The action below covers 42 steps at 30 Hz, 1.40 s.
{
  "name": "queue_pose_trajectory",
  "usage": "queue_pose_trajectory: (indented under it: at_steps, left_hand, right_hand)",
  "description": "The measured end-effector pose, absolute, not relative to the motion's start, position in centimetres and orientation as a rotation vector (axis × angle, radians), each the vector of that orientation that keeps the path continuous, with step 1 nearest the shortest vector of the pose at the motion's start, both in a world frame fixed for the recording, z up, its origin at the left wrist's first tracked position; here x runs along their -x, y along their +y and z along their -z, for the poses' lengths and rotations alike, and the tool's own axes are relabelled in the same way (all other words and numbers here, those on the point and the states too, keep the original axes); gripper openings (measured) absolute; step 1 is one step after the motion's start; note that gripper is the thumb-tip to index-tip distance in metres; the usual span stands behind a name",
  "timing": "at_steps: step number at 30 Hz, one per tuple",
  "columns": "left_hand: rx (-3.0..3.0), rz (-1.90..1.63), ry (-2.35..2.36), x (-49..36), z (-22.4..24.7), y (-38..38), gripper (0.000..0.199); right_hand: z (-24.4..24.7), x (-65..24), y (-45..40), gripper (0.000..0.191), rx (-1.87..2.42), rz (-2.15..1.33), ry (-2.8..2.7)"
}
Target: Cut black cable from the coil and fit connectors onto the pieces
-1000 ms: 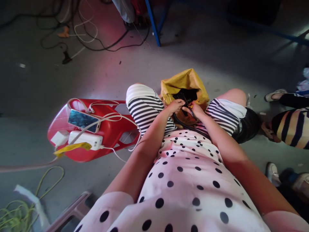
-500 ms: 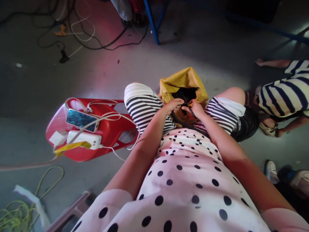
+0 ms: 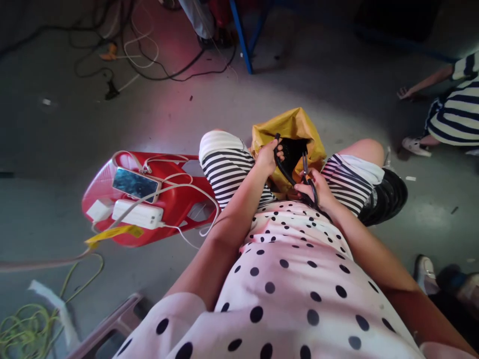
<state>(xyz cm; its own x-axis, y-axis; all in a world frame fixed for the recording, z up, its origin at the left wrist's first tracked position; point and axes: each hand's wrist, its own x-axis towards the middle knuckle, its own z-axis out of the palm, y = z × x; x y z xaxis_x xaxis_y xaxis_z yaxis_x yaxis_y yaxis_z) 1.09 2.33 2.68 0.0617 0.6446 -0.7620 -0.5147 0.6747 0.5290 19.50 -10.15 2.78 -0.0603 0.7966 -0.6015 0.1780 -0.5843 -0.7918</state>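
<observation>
Between my knees stands an open yellow bag (image 3: 295,119) with dark contents that I cannot make out. My left hand (image 3: 266,158) is closed around a thick black cord (image 3: 286,173), whose end sticks up above the fingers at the bag's mouth. From there the cord slants down toward my right hand (image 3: 322,192). That hand grips scissors (image 3: 305,163) by their dark handles, the metal blades pointing away from me over the bag's opening. The cord's lower part runs by the right fingers; whether they also hold it is unclear.
At my left a red plastic stool (image 3: 172,199) bears a phone (image 3: 136,184), a white power bank (image 3: 137,213) and cables. A black round object (image 3: 389,197) lies beside my right knee. Another person (image 3: 454,114) is at far right. Tangled cords (image 3: 28,329) lie on the floor.
My hands have moved apart from their close position at the bag. The cord's end now shows above my left hand, and the scissors stand clear. The person at right has shifted away.
</observation>
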Motion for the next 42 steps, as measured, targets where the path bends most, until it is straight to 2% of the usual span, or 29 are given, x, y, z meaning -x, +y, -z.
queue_pose_trajectory:
  at_steps: [4,9,12,25,33,42]
  left_hand:
    - [-0.228,-0.897,1.374,-2.5,-4.3,1.9,0.024]
    - [-0.335,-0.820,1.369,-2.1,-5.7,0.8,0.018]
    - [-0.398,-0.758,1.315,-1.7,-6.4,0.0,0.021]
    - [-0.543,-0.681,1.211,-1.5,-7.7,-0.5,0.016]
    - [-0.569,-0.698,1.216,-1.4,-7.7,-0.5,0.013]
    - [-0.583,-0.714,1.253,-1.6,-7.6,-0.6,0.017]
  right_hand:
    - [-2.7,-18.6,-9.9,0.065,1.778,-1.524,-1.120]
    - [-2.4,-18.5,-7.9,0.068,1.803,-1.452,-1.193]
    - [-2.6,-18.7,-6.5,0.071,1.879,-1.376,-1.269]
    - [-5.1,-19.3,-4.8,0.066,1.925,-1.324,-1.477]
    - [-4.9,-18.8,-4.8,0.061,1.922,-1.360,-1.447]
    - [-4.0,-18.9,-4.8,0.078,1.775,-1.477,-1.295]
